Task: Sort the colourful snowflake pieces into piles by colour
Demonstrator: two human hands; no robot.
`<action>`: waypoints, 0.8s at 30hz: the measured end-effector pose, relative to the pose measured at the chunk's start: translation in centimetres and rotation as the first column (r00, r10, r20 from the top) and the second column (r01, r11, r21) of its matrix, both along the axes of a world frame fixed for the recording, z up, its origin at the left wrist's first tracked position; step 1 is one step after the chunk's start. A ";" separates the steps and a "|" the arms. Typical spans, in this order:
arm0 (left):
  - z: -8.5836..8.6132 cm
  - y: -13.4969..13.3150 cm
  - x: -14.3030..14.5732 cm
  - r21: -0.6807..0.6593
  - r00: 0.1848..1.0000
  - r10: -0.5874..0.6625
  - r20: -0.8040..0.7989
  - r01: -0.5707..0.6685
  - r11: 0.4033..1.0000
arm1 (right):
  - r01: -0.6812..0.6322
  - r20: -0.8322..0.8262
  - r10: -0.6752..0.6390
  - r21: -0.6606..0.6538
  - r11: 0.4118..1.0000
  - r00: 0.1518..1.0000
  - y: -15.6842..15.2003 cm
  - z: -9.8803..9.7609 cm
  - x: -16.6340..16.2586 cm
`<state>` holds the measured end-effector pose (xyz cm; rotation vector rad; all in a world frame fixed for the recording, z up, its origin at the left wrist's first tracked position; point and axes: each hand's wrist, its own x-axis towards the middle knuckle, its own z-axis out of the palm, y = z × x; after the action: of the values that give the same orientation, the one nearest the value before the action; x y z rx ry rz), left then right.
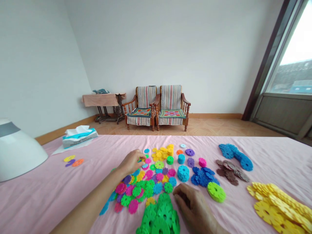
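Observation:
Many flat plastic snowflake discs lie on a pink tablecloth (48, 191). My left hand (131, 161) reaches over the mixed-colour pile (143, 185), fingers pinched on a small disc at the pile's far edge. My right hand (193, 204) rests on the cloth, fingers curled under, beside the green pile (159, 216); what it holds, if anything, is hidden. A large light-green disc (216, 191) lies just right of it. A stack of light-blue discs (183, 173) stands ahead of it.
Sorted heaps lie around: yellow (280, 204) at the right, brown (230, 170), dark blue (236, 154), small yellow (162, 152). A tissue pack (79, 136) and a white domed object (17, 152) sit at the left. Two wooden chairs (157, 107) stand by the far wall.

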<state>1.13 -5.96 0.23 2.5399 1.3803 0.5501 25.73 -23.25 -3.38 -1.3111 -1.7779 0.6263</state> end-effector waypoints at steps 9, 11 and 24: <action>-0.2 -0.3 0.3 -0.078 0.999 -0.002 0.049 0.006 0.997 | -0.009 -0.004 0.009 0.000 1.000 1.000 -0.1 0.2 0.1; -0.3 -0.3 0.1 -0.113 0.995 0.048 0.084 -0.038 0.993 | -0.010 -0.002 0.010 0.003 1.000 1.000 -0.1 0.2 0.1; -0.1 2.8 -1.9 -0.445 0.880 0.409 0.243 -0.274 0.853 | -0.001 -0.003 0.001 0.007 1.000 1.000 0.0 -0.4 0.0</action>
<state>-0.81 -3.12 0.17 1.7912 1.6309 0.6401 25.75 -23.30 -3.77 -1.3036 -1.7769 0.6220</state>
